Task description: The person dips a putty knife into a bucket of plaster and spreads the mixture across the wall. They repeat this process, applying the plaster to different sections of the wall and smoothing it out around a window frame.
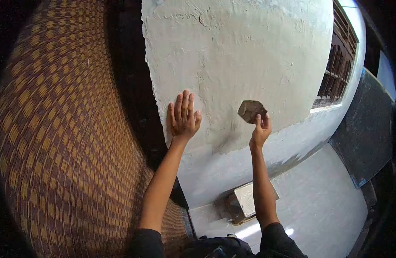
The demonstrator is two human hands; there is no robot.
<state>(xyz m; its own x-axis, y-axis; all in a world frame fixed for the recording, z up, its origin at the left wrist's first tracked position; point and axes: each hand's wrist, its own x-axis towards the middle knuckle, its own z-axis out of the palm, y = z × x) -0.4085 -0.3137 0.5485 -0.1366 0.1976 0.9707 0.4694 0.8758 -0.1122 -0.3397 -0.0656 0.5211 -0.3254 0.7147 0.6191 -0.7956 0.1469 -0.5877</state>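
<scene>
My left hand (184, 118) lies flat against the plastered wall (245, 56), near its rough left edge, with the fingers stretched upward and the thumb apart. To the right, my right hand (261, 129) pinches a flat, dark brown, many-sided piece (251, 110) by its lower right corner. That piece, which looks like a stiff creased sheet, overlaps the wall in this view. Beige plaster around both hands shows ridges, small pits and uneven strokes. Below them the wall turns to a paler whitish band.
A woven brown-and-yellow mat screen (73, 129) rises on the left beside a dark gap. Below stands a small stool (246, 200) on the shiny tiled floor (314, 198). A barred window (335, 64) and a dark panel (363, 129) are at the right.
</scene>
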